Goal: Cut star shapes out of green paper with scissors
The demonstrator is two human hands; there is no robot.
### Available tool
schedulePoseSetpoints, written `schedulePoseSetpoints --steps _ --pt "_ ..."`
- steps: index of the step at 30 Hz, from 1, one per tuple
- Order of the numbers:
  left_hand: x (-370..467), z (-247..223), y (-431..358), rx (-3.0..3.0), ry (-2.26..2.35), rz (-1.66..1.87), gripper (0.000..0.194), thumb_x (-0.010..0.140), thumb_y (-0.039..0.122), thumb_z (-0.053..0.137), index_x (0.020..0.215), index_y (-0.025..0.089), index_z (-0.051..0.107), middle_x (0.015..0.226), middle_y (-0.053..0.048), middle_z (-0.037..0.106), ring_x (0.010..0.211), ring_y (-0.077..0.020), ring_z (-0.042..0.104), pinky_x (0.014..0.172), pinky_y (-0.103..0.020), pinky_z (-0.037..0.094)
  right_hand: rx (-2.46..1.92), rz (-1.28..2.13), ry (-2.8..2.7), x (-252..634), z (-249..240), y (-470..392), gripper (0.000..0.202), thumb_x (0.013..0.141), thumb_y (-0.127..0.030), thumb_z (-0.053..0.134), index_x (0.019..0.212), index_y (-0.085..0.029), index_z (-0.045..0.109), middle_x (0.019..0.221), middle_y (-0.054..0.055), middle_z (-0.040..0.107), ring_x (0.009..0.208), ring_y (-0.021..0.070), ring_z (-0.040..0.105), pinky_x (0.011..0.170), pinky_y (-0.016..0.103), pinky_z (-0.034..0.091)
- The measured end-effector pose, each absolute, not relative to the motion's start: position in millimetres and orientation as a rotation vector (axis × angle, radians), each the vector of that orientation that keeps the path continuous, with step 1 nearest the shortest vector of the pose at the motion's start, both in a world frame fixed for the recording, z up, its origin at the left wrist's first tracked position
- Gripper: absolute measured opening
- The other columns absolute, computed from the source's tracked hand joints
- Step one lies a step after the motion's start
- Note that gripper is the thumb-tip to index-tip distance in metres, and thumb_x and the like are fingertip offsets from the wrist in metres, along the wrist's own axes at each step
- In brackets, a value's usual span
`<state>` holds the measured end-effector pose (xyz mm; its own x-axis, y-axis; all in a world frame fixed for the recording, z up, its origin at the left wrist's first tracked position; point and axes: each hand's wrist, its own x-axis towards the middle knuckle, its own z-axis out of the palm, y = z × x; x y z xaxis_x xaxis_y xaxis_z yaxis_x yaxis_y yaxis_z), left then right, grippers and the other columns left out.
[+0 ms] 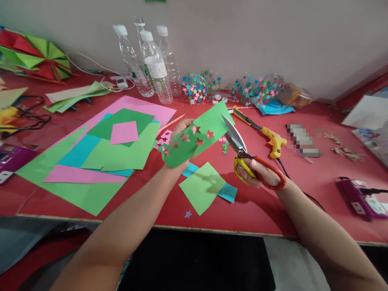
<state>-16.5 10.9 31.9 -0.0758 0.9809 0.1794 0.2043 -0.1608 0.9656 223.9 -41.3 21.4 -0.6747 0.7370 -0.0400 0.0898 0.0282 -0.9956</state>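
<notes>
My left hand (182,139) grips a sheet of green paper (212,123) pierced by several star-shaped holes, and the sheet curls over most of the fingers. In my right hand (257,171) are scissors (239,145) with red and yellow handles. Their blades point up and left, with the tips at the right part of the green sheet; whether they touch it I cannot tell. Below lie a light green paper square (201,190) and a blue paper strip (228,192) partly under it. A small purple star (188,214) rests near the table edge.
Coloured paper sheets (100,198) overlap on the left. Clear plastic bottles (157,72) stand at the back beside star-filled containers (201,87). A yellow glue gun (274,141) with a black cord lies right of the scissors. Purple power strips (360,198) sit at both sides.
</notes>
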Motion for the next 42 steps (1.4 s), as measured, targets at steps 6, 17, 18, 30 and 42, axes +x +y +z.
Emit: schedulePoseSetpoints --steps 6,17,18,30,42 --pt "-34.4 41.4 15.1 0.913 0.791 1.274 0.035 0.083 0.053 0.060 0.088 0.018 0.065 0.071 -0.002 0.067 0.064 -0.0167 0.067 0.063 -0.030 0.056 -0.992 1.657 -1.894 224.3 26.4 -38.4 0.046 0.095 -0.059 0.041 0.077 -0.018 0.052 0.046 -0.006 0.043 0.039 0.0084 0.037 0.045 0.025 0.031" --pt "-35.8 32.5 15.8 1.229 0.750 1.117 0.017 0.076 0.032 0.065 0.076 0.016 0.066 0.064 0.000 0.063 0.055 -0.0102 0.057 0.053 -0.022 0.046 -1.439 1.492 -1.871 215.2 36.8 -41.3 0.052 0.082 -0.067 0.054 0.066 -0.018 0.051 0.043 -0.006 0.043 0.038 0.0076 0.038 0.042 0.023 0.029" --pt "-33.3 32.2 14.1 1.219 0.780 1.116 0.016 0.073 0.031 0.068 0.077 0.016 0.066 0.063 0.001 0.063 0.054 -0.0095 0.056 0.052 -0.022 0.046 -1.442 1.491 -1.873 214.1 37.4 -42.0 0.052 0.081 -0.067 0.055 0.066 -0.018 0.052 0.042 -0.006 0.043 0.038 0.0076 0.037 0.042 0.023 0.029" --pt "-13.5 28.7 -8.2 1.175 0.944 1.330 0.017 0.075 0.034 0.072 0.076 0.020 0.063 0.059 0.004 0.060 0.043 -0.0063 0.049 0.040 -0.019 0.041 -1.286 1.606 -1.915 210.1 40.9 -50.2 0.059 0.085 -0.074 0.042 0.074 -0.017 0.053 0.043 -0.006 0.042 0.038 0.0082 0.038 0.045 0.025 0.032" --pt "2.6 23.5 -21.9 1.038 0.946 1.503 0.017 0.077 0.033 0.072 0.084 0.020 0.062 0.068 0.003 0.063 0.055 -0.0078 0.056 0.051 -0.020 0.048 -1.287 1.628 -1.728 184.4 31.3 -71.1 0.056 0.089 -0.071 0.036 0.074 -0.019 0.049 0.038 -0.007 0.043 0.034 0.0079 0.035 0.047 0.025 0.036"
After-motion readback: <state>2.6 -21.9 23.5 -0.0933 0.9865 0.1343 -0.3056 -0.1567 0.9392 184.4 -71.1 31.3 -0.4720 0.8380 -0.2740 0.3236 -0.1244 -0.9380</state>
